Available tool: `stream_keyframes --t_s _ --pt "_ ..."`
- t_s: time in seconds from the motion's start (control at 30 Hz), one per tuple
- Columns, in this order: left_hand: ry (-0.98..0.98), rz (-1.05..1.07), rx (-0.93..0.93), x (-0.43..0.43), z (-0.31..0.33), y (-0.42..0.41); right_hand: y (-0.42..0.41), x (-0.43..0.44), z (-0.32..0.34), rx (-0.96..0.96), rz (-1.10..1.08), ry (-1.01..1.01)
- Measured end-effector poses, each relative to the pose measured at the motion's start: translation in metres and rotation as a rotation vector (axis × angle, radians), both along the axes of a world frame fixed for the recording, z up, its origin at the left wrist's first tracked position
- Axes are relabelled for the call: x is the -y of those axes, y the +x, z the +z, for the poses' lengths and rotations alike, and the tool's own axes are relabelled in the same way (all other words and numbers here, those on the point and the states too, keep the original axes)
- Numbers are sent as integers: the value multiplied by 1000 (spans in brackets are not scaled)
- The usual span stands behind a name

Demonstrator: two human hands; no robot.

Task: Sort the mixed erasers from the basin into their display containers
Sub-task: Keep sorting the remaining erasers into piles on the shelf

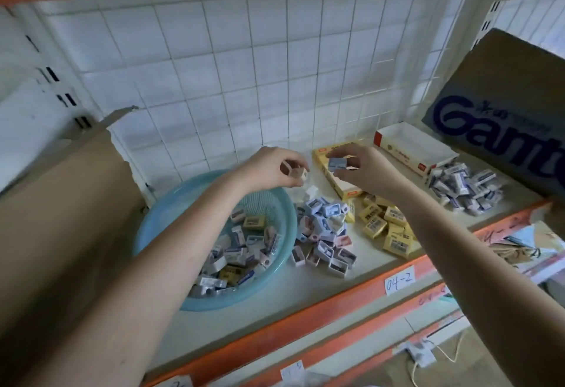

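A light blue basin (pixel 159 221) on the shelf holds several mixed erasers (pixel 238 252). My left hand (pixel 272 169) is raised above the basin's far rim and pinches a pale pink eraser (pixel 295 171). Beside it, my right hand (pixel 363 169) holds a blue-grey eraser (pixel 337 164) over a yellow display box (pixel 327 172). Right of the basin lies a heap of blue, white and pink erasers (pixel 324 239). A group of yellow erasers (pixel 382 221) lies beyond that heap. Further right is a pile of white-and-blue erasers (pixel 464 187). A red-and-white display box (pixel 412 145) stands open at the back.
A brown cardboard box (pixel 70 203) stands left of the basin. A dark box with white lettering (pixel 504 111) leans at the right. A wire grid (pixel 244 80) backs the shelf. The orange shelf edge (pixel 351 291) carries a paper label (pixel 399 279); lower shelves show cables.
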State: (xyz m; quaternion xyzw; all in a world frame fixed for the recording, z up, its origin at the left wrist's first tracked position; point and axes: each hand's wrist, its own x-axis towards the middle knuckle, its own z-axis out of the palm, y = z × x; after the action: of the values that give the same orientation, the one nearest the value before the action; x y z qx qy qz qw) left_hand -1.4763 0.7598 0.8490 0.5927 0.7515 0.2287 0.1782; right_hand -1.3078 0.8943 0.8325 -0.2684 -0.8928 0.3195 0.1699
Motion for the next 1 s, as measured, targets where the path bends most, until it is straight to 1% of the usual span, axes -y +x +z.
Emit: stream_keyframes --t_s 0.07,0.13,0.2,0.27,0.47,0.7,0.83,0.9,1.0 --pt "-70 -73 -54 -12 0 9 7 -2 -2 29 36 -34" --pt "-141 -128 -101 -20 -2 14 11 -1 -6 56 56 -20" --pt "-185 -147 -108 -25 -5 15 14 1 -9 75 77 -3" --pt "-195 -140 -123 -27 -6 12 15 1 -11 81 100 -34" --pt "-104 -21 -63 -9 0 -8 4 1 -10 54 146 -110" --pt "-63 155 -14 47 4 -35 -29 14 0 -11 200 -148" --pt "-154 268 -11 79 -9 -44 -55 34 6 -81 255 -194" --pt "-239 300 -18 92 -18 -46 -66 46 4 -62 295 -190" --pt "-365 309 -52 105 -29 -42 -79 65 0 15 389 -159"
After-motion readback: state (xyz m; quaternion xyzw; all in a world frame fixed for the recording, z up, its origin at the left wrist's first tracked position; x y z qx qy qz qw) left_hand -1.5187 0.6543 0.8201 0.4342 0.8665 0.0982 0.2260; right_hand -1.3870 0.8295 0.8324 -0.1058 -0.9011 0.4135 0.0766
